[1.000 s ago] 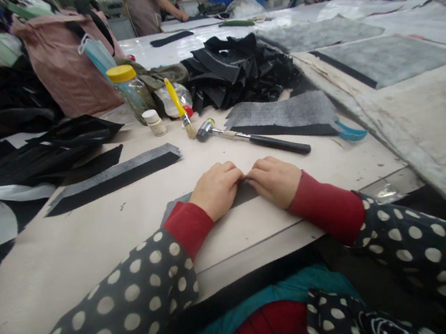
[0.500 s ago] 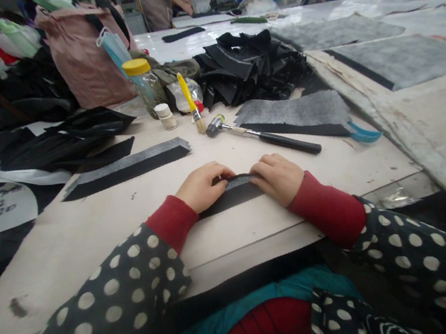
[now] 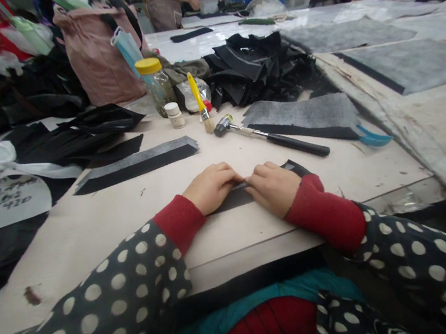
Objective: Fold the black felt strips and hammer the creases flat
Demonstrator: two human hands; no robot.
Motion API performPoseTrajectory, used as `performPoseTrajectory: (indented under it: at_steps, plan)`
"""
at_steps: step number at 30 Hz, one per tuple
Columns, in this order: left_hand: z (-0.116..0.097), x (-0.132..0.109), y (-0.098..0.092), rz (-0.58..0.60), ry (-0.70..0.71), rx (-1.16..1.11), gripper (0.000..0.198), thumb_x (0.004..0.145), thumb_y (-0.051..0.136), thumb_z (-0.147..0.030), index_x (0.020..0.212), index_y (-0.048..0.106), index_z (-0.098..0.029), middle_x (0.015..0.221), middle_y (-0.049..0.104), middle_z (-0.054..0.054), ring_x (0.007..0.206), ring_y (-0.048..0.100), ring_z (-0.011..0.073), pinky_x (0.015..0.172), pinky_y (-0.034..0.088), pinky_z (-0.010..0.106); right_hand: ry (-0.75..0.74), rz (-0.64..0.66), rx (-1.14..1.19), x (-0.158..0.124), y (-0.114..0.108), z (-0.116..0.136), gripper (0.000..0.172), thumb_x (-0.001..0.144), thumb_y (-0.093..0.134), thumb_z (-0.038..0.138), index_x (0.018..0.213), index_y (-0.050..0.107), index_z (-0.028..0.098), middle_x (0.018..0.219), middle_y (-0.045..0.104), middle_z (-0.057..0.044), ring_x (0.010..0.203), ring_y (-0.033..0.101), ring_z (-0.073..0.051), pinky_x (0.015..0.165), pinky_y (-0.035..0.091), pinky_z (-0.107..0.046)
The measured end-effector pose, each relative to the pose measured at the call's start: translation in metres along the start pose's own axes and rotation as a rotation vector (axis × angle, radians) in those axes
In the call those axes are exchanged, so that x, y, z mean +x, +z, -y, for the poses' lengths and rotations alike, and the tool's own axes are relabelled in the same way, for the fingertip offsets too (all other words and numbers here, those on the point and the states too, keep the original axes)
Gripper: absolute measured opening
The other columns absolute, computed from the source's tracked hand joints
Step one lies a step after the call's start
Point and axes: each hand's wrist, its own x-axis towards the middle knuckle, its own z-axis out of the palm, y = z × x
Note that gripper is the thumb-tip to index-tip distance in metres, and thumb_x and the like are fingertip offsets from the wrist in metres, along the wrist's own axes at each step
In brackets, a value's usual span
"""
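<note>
My left hand (image 3: 210, 187) and my right hand (image 3: 272, 187) rest side by side on a narrow black and grey strip (image 3: 233, 197) lying flat on the beige worktable (image 3: 256, 228) near its front edge. Both hands have their fingers curled and pressed down on the strip, fingertips almost touching. The strip's right end (image 3: 295, 167) pokes out past my right wrist. A hammer (image 3: 272, 138) with a black handle lies just beyond my hands.
A longer grey and black strip (image 3: 137, 164) lies to the left. A yellow-handled brush (image 3: 201, 103), a small white bottle (image 3: 175, 115) and a yellow-lidded jar (image 3: 155, 79) stand behind. A heap of black pieces (image 3: 259, 68), a grey sheet (image 3: 302, 114) and a pink bag (image 3: 102, 57) are beyond. People stand at the far table.
My hands were apart along the strip half a second ago and have come back together at its middle. The strip's right end now shows past my right wrist.
</note>
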Motion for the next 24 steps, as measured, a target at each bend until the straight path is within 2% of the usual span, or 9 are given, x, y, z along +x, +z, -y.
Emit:
performPoseTrajectory:
  at_steps: [6,10,14,16,20,24]
  plan:
    - [0.013,-0.023,-0.013,-0.056,-0.129,-0.104,0.023,0.077,0.045,-0.014,0.094,0.061,-0.018,0.09,0.059,0.002,0.085,0.055,0.013,0.081,0.043,0.027,0.087,-0.089,0.085,-0.002,0.005,0.0,0.026,0.084,0.043,0.027,0.087,0.063,0.011,0.083,0.056,-0.012,0.079,0.047,-0.021,0.077,0.036,-0.032]
    - [0.012,-0.028,-0.011,-0.078,-0.106,-0.064,0.025,0.074,0.045,-0.01,0.09,0.061,-0.017,0.088,0.059,0.002,0.085,0.054,0.0135,0.08,0.043,0.027,0.116,-0.127,0.191,0.001,0.008,0.006,0.022,0.081,0.044,0.018,0.095,0.06,0.012,0.089,0.056,-0.011,0.084,0.047,-0.02,0.078,0.036,-0.031]
    - [0.01,-0.026,-0.008,-0.071,-0.066,0.02,0.025,0.071,0.043,-0.007,0.087,0.061,-0.017,0.088,0.058,0.003,0.086,0.052,0.0149,0.081,0.042,0.028,0.086,-0.107,0.259,0.009,0.009,0.014,0.032,0.075,0.041,0.004,0.1,0.058,0.014,0.093,0.056,-0.009,0.088,0.047,-0.018,0.08,0.036,-0.028]
    - [0.009,-0.026,-0.007,-0.06,-0.046,0.077,0.026,0.071,0.042,-0.007,0.086,0.06,-0.017,0.088,0.057,0.003,0.086,0.051,0.0156,0.081,0.041,0.029,0.054,-0.09,0.238,0.013,0.008,0.018,0.03,0.075,0.041,0.003,0.097,0.059,0.014,0.093,0.055,-0.008,0.088,0.047,-0.018,0.079,0.036,-0.029]
    - [0.006,-0.027,-0.008,-0.013,0.006,0.183,0.026,0.075,0.039,-0.008,0.088,0.06,-0.017,0.09,0.056,0.005,0.086,0.049,0.0173,0.079,0.041,0.031,-0.006,-0.067,0.068,0.018,0.006,0.025,0.021,0.083,0.04,0.014,0.083,0.061,0.013,0.082,0.055,-0.011,0.081,0.047,-0.021,0.073,0.037,-0.032]
    - [0.01,-0.029,-0.015,0.02,0.021,0.108,0.026,0.079,0.039,-0.011,0.092,0.06,-0.017,0.091,0.056,0.005,0.087,0.05,0.0166,0.081,0.041,0.03,0.004,-0.093,-0.013,0.021,0.005,0.029,0.024,0.085,0.039,0.019,0.079,0.062,0.014,0.077,0.055,-0.012,0.077,0.048,-0.022,0.064,0.037,-0.031]
